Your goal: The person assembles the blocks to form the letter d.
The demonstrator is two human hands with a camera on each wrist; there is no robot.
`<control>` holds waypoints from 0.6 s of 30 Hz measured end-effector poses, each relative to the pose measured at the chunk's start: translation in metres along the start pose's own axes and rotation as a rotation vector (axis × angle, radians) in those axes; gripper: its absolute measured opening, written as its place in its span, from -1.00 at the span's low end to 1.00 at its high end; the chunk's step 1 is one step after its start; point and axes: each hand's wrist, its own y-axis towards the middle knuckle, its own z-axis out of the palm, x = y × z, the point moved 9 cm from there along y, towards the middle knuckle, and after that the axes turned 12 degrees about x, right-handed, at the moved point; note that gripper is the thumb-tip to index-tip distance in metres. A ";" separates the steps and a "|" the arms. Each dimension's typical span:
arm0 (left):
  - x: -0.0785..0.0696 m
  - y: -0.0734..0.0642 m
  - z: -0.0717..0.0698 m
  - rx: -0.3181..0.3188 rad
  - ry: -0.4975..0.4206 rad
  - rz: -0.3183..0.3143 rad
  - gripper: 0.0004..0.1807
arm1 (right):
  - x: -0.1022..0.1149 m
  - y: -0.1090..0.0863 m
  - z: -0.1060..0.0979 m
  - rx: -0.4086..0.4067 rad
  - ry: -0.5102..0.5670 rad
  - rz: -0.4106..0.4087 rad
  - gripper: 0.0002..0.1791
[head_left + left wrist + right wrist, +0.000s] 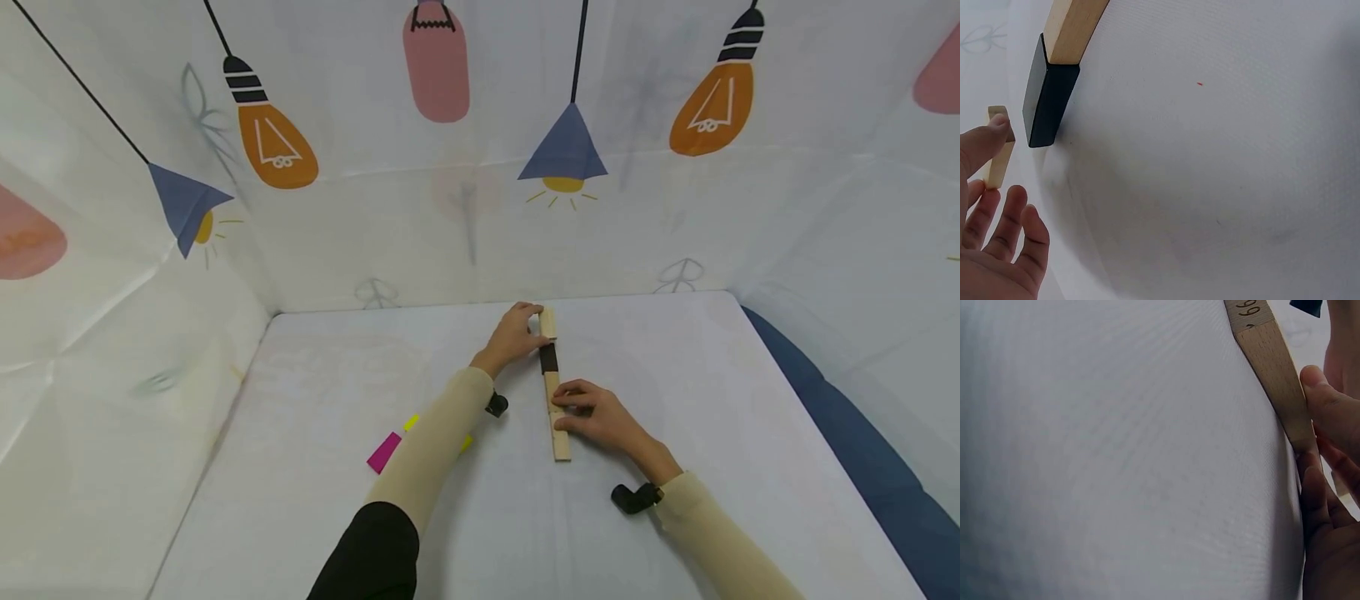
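A line of narrow blocks runs away from me on the table. At its far end my left hand [512, 340] pinches a light wooden block [548, 322] between thumb and fingers. Just nearer lies a black block [549, 358]; the left wrist view shows a gap between the held wooden block [1001, 165] and the black block [1054, 103]. Light wooden blocks [562, 446] continue the line toward me. My right hand [603, 419] pinches one of these from the right side. Close up, engraved marks show on a wooden block [1272, 375] there.
The white-covered table [300, 400] has a magenta piece [384, 452] and yellow pieces [467, 442] partly behind my left forearm. A white curtain [337, 233] with lamp prints stands along the far edge. Something dark blue [832, 408] lies beyond the right edge.
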 end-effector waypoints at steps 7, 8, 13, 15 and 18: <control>0.008 0.004 0.005 -0.016 -0.116 -0.015 -0.31 | 0.002 -0.002 -0.001 0.000 -0.003 0.004 -0.60; 0.009 0.004 0.005 -0.018 -0.128 -0.022 -0.31 | 0.001 -0.002 -0.001 0.000 -0.002 0.008 -0.60; 0.014 0.003 0.007 -0.018 -0.162 -0.042 -0.32 | 0.000 -0.002 0.000 0.006 0.000 0.021 -0.59; 0.015 0.003 0.007 -0.013 -0.166 -0.041 -0.32 | 0.000 -0.002 0.000 0.005 0.003 0.022 -0.59; 0.015 0.002 0.007 0.003 -0.155 -0.039 -0.35 | 0.000 -0.003 0.000 -0.001 0.003 0.016 -0.59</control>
